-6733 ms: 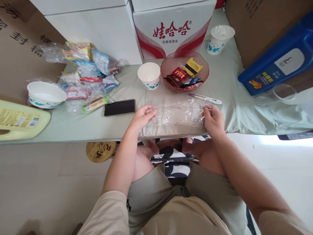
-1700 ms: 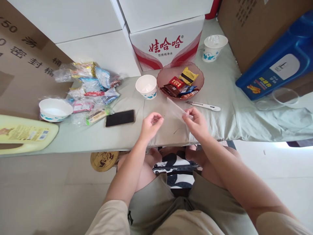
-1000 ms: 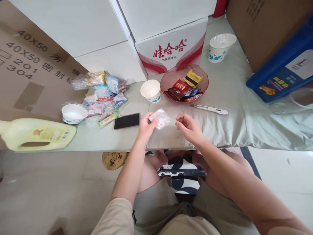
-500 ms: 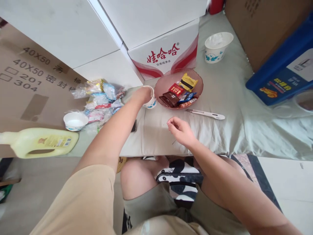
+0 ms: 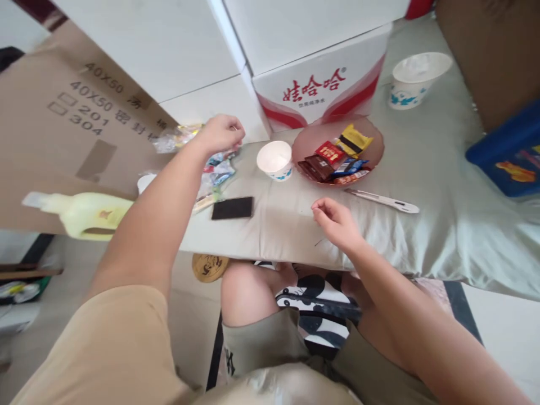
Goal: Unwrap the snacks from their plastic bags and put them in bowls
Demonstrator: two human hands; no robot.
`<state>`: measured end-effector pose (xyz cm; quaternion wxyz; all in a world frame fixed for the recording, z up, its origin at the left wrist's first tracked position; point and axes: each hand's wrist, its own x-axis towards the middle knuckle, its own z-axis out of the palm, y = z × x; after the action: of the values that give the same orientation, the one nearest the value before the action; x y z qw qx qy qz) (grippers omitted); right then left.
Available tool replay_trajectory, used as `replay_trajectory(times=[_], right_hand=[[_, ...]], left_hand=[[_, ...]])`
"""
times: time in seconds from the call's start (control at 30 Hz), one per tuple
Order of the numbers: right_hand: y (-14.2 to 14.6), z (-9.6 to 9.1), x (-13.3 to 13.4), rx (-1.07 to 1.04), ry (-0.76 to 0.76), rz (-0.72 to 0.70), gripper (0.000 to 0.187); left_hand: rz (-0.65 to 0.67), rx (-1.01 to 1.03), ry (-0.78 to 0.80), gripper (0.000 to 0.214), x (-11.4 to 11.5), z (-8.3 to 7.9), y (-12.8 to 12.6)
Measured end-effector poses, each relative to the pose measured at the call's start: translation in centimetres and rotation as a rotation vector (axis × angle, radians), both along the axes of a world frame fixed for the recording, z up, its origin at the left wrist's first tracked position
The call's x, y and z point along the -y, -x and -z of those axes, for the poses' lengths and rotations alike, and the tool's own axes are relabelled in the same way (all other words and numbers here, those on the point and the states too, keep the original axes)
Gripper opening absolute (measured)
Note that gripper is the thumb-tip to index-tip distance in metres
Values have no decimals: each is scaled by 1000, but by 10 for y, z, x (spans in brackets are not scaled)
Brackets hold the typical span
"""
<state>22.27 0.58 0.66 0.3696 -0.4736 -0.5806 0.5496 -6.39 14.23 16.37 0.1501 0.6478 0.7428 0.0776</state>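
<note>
Left hand (image 5: 220, 134) over the snack packets (image 5: 217, 171)
It is curled up, left of middle; I cannot tell if it holds anything. The right hand (image 5: 336, 223) is half open and empty, low over the tabletop (image 5: 278, 225).

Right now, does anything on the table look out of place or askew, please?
The yellow jug lies on its side at the left end of the table; snack packets near the left hand form a loose heap.

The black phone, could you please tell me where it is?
In the head view the black phone lies left of centre on the cloth, in front of the white paper cup.
</note>
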Motion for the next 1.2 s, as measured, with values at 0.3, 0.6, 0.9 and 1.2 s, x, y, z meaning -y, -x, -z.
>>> replay_trajectory(times=[0.3,0.6,0.9,1.2], right_hand=[[6,0,15,133,-1,-22,25],[22,-2,17,205,13,-23,32],[23,4,14,222,-7,-35,24],[21,6,14,212,-20,-17,25]], left_hand=[[40,-211,-84,50,155,49,141],[334,-333,63,21,133,81,154],[143,-317,110,24,164,105,206],[60,-209,23,13,167,111,204]])
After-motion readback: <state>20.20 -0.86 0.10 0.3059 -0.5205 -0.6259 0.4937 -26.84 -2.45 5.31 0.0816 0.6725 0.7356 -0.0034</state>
